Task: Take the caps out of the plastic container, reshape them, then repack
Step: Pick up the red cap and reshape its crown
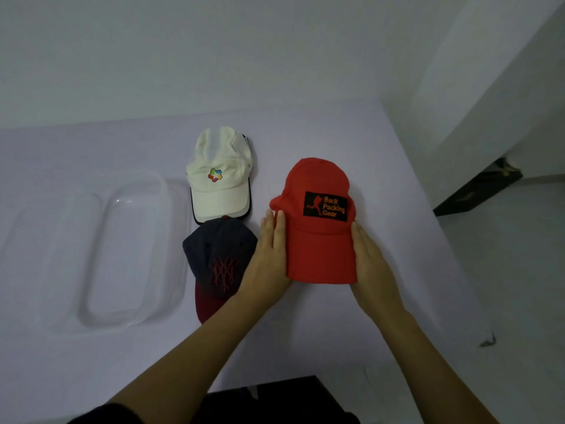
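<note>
The red cap (319, 231) lies on the desk (397, 270), flat left hand (272, 243) and right hand (370, 255) pressing its sides (no closed grip); soft, light fabric, best held by the stiffer brim.

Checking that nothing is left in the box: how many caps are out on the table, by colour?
Red cap, between the left hand and right hand: 1
White cap: 1
Navy cap with maroon brim: 1
Total: 3 caps; the clear plastic container looks empty.
</note>
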